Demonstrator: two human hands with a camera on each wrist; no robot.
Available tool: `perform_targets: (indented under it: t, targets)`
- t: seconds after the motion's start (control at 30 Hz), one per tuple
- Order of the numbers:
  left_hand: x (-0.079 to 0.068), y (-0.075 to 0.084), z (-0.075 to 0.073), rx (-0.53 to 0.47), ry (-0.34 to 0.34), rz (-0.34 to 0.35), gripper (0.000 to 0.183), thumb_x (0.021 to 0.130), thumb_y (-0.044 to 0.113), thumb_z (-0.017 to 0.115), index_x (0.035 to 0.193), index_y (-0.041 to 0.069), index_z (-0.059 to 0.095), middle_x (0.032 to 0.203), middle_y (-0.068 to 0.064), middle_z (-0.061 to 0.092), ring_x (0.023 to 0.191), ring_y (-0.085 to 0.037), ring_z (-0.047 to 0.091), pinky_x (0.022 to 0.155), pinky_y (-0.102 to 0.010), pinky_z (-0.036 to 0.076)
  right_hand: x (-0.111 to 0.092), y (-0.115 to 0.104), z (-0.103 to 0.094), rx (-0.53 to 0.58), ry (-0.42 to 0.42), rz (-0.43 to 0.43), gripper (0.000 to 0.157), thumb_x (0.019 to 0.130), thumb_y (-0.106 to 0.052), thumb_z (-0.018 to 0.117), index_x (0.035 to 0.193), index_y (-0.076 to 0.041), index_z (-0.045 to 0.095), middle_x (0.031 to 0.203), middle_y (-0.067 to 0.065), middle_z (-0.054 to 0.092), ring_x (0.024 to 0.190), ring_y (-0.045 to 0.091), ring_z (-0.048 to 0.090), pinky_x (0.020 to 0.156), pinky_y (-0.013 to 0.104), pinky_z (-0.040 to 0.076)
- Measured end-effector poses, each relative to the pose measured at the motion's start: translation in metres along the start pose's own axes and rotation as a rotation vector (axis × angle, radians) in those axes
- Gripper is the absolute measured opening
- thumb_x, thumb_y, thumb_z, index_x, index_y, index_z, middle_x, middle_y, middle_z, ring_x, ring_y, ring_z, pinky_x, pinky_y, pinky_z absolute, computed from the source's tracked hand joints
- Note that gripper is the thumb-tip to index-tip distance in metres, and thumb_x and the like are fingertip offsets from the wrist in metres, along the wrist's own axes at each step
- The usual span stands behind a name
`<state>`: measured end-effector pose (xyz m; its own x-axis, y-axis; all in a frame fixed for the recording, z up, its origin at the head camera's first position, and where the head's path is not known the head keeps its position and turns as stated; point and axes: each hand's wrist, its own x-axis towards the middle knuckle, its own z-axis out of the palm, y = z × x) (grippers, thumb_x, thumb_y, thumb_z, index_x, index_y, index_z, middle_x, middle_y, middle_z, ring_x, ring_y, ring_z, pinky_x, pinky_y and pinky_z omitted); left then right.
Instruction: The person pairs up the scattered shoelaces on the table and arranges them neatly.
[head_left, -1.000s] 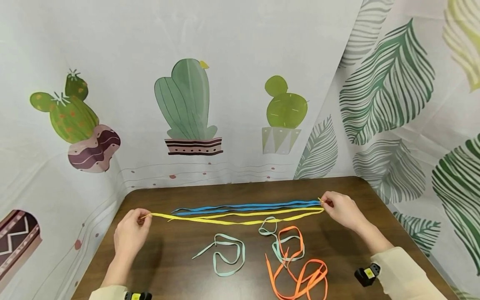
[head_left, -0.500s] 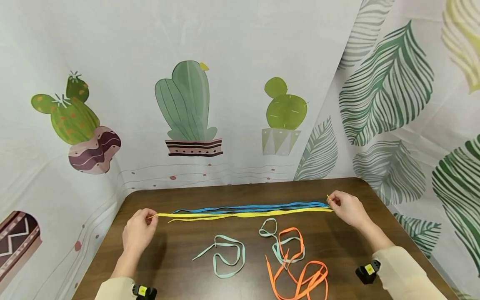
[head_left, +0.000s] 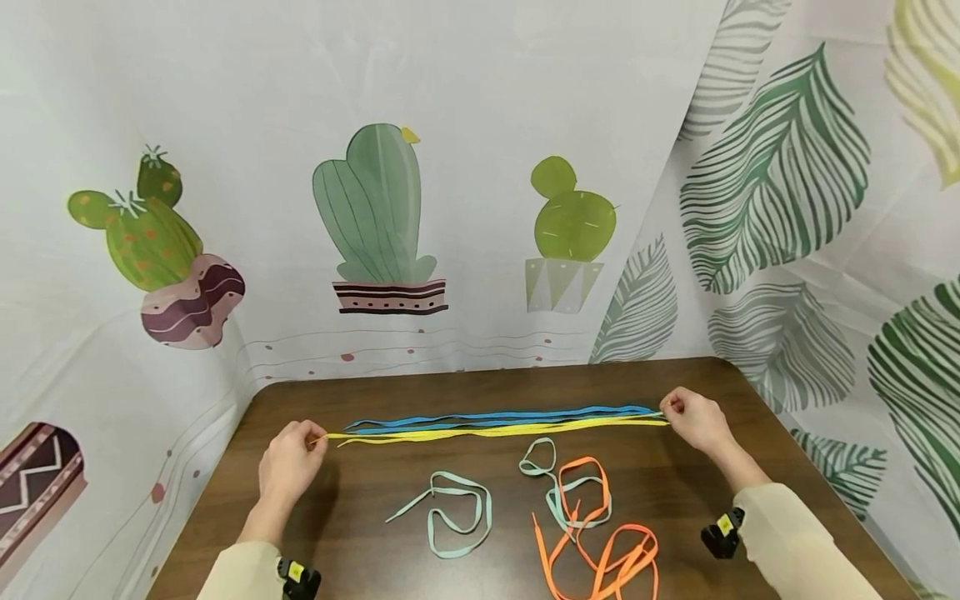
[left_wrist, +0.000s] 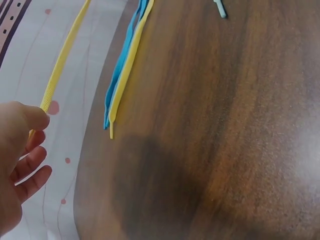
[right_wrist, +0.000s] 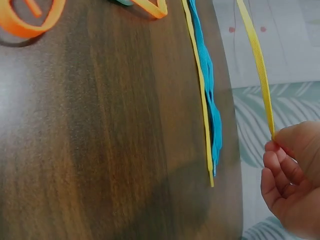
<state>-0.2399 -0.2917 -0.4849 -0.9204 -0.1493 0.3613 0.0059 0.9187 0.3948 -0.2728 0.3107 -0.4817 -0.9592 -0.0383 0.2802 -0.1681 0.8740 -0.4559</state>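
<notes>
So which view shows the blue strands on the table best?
The head view: it takes in nearly the whole run of the blue strands across the table, though yellow strands partly overlap them. The left wrist view shows only their left end, the right wrist view only their right.

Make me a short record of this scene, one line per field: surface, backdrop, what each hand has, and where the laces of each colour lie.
Surface: dark wood table
Backdrop: white cloth printed with cacti and leaves
Left hand: pinches a yellow lace
Right hand: pinches yellow lacing too
Lying yellow strand: beside the blue
Blue laces: stretched lengthwise toward the table's back
Pale green laces: one loosely curled near the middle, another under orange
Orange lace: looped at front right
</notes>
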Motion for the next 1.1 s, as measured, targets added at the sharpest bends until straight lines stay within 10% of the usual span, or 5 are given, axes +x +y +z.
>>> perform_targets:
  t: [1.1]
  targets:
    - [0.012, -0.001, 0.030, 0.003, -0.186, -0.071, 0.007, 0.076, 0.017, 0.069, 0.078, 0.013, 0.063, 0.076, 0.003, 0.058, 0.066, -0.018, 0.057, 0.051, -0.035, 0.040, 0.007, 0.016, 0.025, -0.010, -0.132, 0.215, 0.016, 0.084, -0.014, 0.052, 0.090, -0.001, 0.058, 0.088, 0.019, 0.064, 0.079, 0.036, 0.059, 0.066, 0.047, 0.043]
